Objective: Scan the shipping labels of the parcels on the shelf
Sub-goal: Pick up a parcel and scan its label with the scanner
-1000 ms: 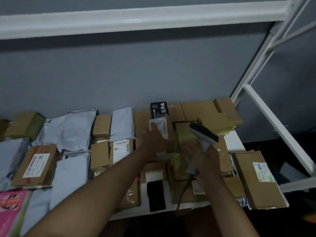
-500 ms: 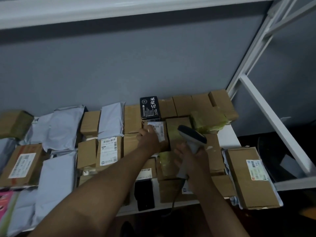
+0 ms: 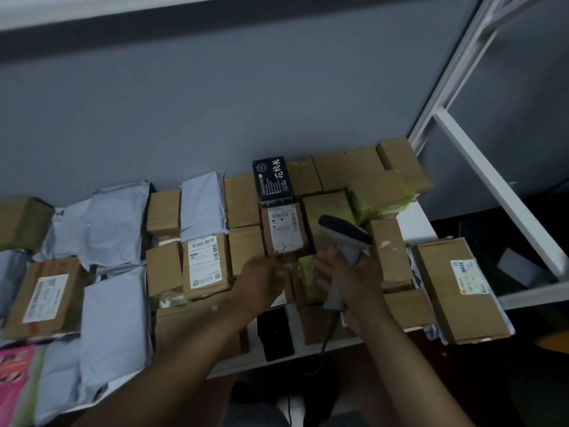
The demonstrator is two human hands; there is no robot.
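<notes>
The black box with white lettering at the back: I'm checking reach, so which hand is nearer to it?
Left. The left hand lies below the black box, almost in line with it. The right hand, gripping the scanner, sits further right.

Behind the rack you face a grey wall point(image 3: 215, 112); to your right, a white diagonal brace point(image 3: 495, 186) crosses the frame.

The white shipping label point(image 3: 284, 228) on the small brown cardboard box near the shelf's back edge is too blurred to read. The left hand point(image 3: 261, 280) is smeared, its fingers indistinct. The pink printed mailer bag point(image 3: 14, 383) at the front left corner is cut by the picture's edge.
</notes>
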